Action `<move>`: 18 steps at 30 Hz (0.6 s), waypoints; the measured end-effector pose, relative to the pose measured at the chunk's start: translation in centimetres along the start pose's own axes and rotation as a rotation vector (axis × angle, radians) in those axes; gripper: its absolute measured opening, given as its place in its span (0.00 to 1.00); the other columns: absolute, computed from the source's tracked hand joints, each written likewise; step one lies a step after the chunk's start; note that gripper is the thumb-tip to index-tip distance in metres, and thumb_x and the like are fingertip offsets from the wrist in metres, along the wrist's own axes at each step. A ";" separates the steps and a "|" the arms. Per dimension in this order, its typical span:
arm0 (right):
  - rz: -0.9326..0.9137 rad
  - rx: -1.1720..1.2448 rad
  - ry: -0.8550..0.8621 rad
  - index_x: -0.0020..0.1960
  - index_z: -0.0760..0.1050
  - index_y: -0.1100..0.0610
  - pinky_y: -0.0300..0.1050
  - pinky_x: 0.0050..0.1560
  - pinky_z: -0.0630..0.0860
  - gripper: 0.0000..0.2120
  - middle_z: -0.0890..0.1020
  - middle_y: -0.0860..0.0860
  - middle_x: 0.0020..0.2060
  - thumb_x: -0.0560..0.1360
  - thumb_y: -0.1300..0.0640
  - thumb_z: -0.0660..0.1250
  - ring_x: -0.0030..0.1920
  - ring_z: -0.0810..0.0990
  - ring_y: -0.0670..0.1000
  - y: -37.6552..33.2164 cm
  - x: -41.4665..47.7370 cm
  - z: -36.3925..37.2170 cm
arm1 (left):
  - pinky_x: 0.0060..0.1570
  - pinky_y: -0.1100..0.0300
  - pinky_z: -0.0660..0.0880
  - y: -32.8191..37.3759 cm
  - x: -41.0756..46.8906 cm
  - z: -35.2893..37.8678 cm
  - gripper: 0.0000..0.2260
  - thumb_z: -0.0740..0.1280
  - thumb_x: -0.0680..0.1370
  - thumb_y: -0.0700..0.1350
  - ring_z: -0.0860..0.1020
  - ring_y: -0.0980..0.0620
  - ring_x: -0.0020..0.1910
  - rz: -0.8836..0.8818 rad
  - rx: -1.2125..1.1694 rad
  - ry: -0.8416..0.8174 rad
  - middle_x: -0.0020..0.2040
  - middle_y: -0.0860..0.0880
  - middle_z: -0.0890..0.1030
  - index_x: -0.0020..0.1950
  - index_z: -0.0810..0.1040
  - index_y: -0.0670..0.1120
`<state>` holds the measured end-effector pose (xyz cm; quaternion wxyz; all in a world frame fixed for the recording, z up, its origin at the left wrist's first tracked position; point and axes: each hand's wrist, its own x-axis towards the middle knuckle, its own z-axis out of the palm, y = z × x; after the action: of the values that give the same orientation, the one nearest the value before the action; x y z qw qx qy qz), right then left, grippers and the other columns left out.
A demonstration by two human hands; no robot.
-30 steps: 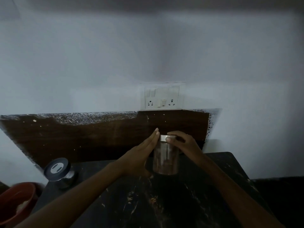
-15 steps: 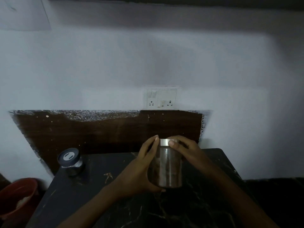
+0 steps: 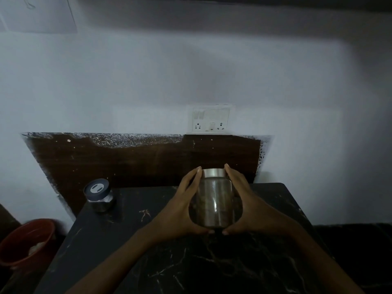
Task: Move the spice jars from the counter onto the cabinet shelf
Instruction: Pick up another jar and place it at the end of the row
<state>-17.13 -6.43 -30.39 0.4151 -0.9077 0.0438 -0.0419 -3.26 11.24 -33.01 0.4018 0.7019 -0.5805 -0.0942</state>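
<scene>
A clear spice jar (image 3: 214,202) with a silver lid is held upright above the black marble counter (image 3: 174,262). My left hand (image 3: 180,211) cups its left side and my right hand (image 3: 246,209) cups its right side, thumbs under the base. A second, shorter jar (image 3: 99,196) with a dark lid stands on the counter's back left corner, apart from both hands. The dark underside of a cabinet (image 3: 233,1) runs along the top edge; no shelf shows.
A dark wooden backsplash panel (image 3: 131,162) stands behind the counter. A white socket plate (image 3: 211,119) sits on the wall above it. A red bucket (image 3: 27,240) stands low at the left of the counter.
Both hands have closed round the jar and lifted it off the counter towards me. The view has tilted upward, showing more wall and the cabinet's underside.
</scene>
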 end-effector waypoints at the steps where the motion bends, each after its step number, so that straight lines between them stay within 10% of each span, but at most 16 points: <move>1: -0.009 -0.018 0.018 0.70 0.34 0.32 0.19 0.50 0.62 0.64 0.42 0.21 0.63 0.55 0.47 0.81 0.59 0.50 0.19 -0.2 -0.1 0.0 | 0.65 0.54 0.72 0.1 -0.1 -0.1 0.58 0.77 0.61 0.61 0.53 0.63 0.74 0.000 0.006 -0.013 0.75 0.64 0.39 0.74 0.35 0.63; 18: 0.001 0.035 -0.030 0.68 0.32 0.29 0.18 0.54 0.60 0.64 0.40 0.25 0.68 0.56 0.48 0.81 0.67 0.50 0.30 -0.9 -1.4 -0.6 | 0.68 0.55 0.69 2.1 -0.7 -0.9 0.54 0.78 0.63 0.55 0.50 0.61 0.74 0.036 -0.010 -0.027 0.75 0.61 0.42 0.77 0.43 0.58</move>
<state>-18.51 -6.12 -29.33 0.4318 -0.9007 0.0374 -0.0288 -4.50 12.24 -31.27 0.3991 0.6879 -0.5981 -0.0993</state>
